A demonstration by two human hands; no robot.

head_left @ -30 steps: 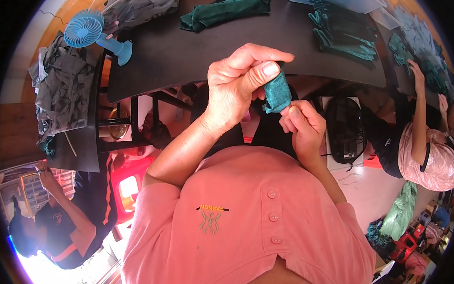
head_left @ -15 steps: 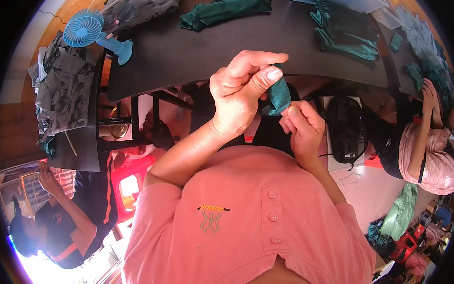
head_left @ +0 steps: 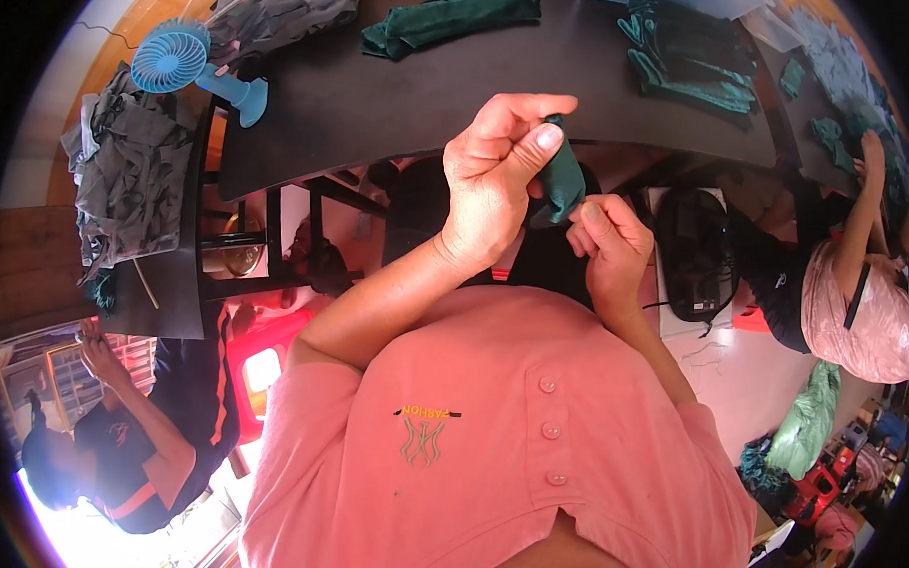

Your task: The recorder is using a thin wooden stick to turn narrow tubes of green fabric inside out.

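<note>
Since a moment ago our left hand has lifted the small teal cloth a little higher, with the thumb now pressed across its upper edge. We hold the cloth between both hands in front of our chest, below the near edge of the black desk: the left hand is closed on its top from the left, and the right hand pinches its lower end from beneath. On the desk beyond lie a folded green cloth and a blue fan.
</note>
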